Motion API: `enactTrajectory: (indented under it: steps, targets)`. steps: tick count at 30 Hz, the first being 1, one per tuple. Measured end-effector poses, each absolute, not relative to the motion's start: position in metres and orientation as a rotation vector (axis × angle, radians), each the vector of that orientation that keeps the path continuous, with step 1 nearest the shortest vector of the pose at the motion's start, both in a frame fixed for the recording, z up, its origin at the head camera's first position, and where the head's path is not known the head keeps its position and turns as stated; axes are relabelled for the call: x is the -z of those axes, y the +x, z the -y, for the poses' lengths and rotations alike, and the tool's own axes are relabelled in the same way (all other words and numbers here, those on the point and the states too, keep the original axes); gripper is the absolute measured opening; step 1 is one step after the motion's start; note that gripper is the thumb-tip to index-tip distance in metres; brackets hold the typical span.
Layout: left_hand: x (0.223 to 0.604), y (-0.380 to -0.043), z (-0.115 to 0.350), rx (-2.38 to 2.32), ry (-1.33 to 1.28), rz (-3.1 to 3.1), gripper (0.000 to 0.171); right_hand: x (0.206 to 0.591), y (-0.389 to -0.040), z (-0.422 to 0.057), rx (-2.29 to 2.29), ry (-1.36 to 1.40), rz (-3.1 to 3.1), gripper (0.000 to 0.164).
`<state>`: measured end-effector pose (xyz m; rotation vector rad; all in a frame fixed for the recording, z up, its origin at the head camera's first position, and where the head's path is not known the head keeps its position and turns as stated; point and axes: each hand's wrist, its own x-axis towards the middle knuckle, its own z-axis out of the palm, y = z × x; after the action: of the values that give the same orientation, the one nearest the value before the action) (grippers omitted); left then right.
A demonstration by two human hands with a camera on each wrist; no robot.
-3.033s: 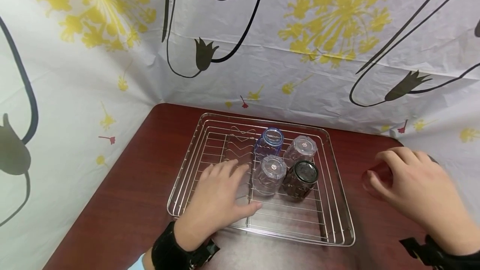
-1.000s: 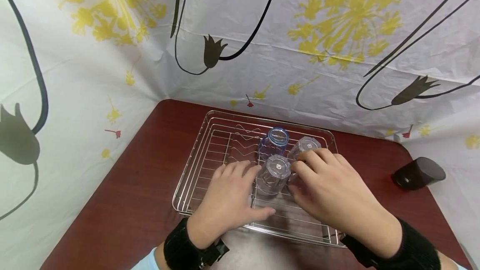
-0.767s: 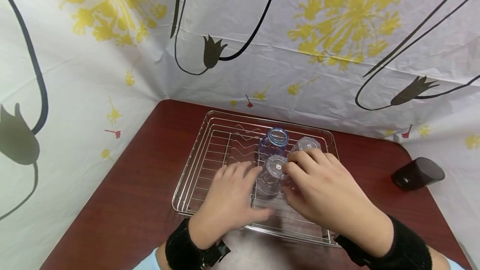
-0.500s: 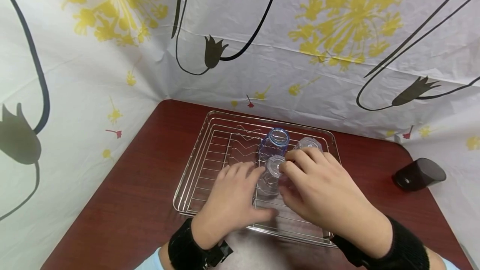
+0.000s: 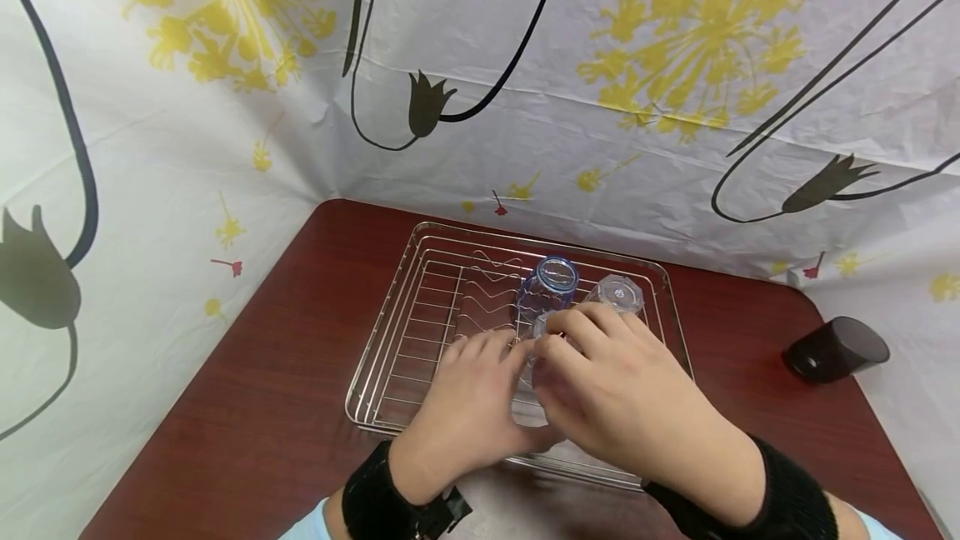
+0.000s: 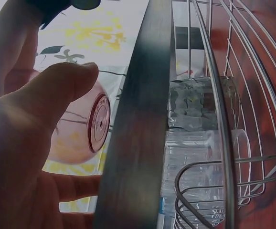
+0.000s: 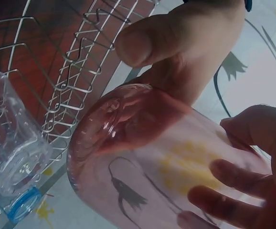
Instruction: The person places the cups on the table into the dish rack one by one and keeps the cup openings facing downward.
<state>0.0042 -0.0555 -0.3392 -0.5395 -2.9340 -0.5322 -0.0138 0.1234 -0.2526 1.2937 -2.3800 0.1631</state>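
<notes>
My right hand (image 5: 622, 390) grips a pink glass (image 7: 143, 157) above the front of the wire rack, its fingers curled along the side. In the head view that glass is mostly hidden behind the hand. My left hand (image 5: 480, 411) is just left of it, thumb and fingers spread. In the left wrist view the glass's round base lies between the left thumb (image 6: 76, 81) and fingers. A blue glass (image 5: 550, 286) and a clear glass (image 5: 618, 294) are upside down in the rack, with another clear glass (image 5: 542, 325) partly covered by my right hand.
The wire dish rack (image 5: 375, 340) sits on a dark red table (image 5: 247, 373). A dark glass (image 6: 200, 102) in the rack shows in the left wrist view. Another dark tumbler (image 5: 837, 348) is at the table's right. A patterned sheet (image 5: 480, 182) hangs behind.
My right hand has brought the pink glass from the table's right side to over the rack and on leftward toward my left hand. The left hand has shifted slightly right, still spread.
</notes>
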Motion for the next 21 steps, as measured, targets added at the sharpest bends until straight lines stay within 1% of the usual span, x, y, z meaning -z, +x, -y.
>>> enactTrajectory:
  steps: [7,17,21]
  targets:
    - [0.3408,0.0042,0.0552,0.527,-0.563,2.903,0.087,0.2543,-0.0113,-0.1179,-0.199,1.329,2.345,0.024]
    - [0.3411,0.0045,0.0566,0.562,-0.586,2.868,0.090,0.2557,-0.0108,-0.1161,-0.229,1.361,2.307,0.027]
    - [0.3393,0.0049,0.0569,0.594,-0.603,2.856,0.088,0.2561,-0.0114,-0.1172,-0.234,1.372,2.301,0.028]
